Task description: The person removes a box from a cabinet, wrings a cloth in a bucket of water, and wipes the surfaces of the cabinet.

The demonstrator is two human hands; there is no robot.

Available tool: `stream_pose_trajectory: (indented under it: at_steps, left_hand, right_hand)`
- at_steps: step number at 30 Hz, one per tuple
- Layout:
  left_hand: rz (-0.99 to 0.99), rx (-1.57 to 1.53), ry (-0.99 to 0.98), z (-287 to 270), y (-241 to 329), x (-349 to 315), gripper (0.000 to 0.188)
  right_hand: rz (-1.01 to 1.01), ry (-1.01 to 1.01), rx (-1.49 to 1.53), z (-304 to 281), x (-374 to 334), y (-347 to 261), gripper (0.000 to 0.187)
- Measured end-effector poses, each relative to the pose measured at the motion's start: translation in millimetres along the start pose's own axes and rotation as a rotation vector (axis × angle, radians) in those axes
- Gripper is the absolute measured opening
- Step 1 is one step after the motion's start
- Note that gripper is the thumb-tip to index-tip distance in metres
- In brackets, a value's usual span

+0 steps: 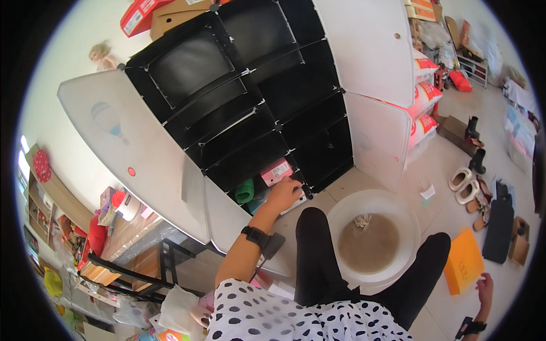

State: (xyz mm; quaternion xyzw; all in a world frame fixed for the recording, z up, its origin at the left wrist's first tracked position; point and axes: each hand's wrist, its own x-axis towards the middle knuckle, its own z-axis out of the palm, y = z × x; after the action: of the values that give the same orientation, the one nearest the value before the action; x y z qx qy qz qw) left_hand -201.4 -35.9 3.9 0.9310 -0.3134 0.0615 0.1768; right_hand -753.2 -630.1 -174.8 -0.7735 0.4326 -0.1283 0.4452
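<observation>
We have our left hand (286,193) at the bottom left of the black cube cabinet (296,105), bent over the boxes at its near edge. A pink box (277,171) lies in the compartment just beyond our fingers, with a green rolled item (245,191) to its left. Our knuckles hide the fingertips, so we cannot tell whether that grip is clamped on anything or merely resting there.

Our right hand (485,288) is low on the right, at the near right edge of an orange box (464,262) on the floor. Its fingers are bent, but we cannot tell whether this grip is closed on the box or only beside it.

Between our knees stands a white basin (410,227) of murky brownish water, with a crumpled cloth (362,221) at its far side. White door panels hang open to both sides of the cabinet; the left panel (142,153) bears a pale hot-air balloon picture. Farther right, a pair of white sandals (464,186) sits among other footwear, and red-and-white sacks (424,99) are stacked behind the right panel (378,139). To our left is a wood-topped desk (133,240) under clear wrapping.
</observation>
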Motion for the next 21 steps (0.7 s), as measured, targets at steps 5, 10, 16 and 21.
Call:
stream_pose_trajectory:
  at_steps: [5, 10, 16, 21]
  left_hand:
    - [-0.115, -0.012, -0.028, 19.5, -16.9, -8.7, 0.026]
    - [-0.018, -0.027, -0.087, 33.9, -25.1, 17.4, 0.024]
    - [0.272, 0.236, -0.216, 2.6, 105.5, 126.0, 0.02]
    - [0.85, 0.383, -0.118, -3.1, 200.5, 153.4, 0.016]
  right_hand:
    - [-0.378, -0.211, -0.171, 41.4, 19.0, -182.4, 0.027]
    - [-0.536, -0.429, 0.001, 111.9, 7.3, -296.3, 0.028]
    - [-0.609, -0.638, 0.14, 155.0, 12.7, -337.8, 0.032]
    - [-0.607, -0.714, 0.041, 187.0, -7.4, -378.2, 0.029]
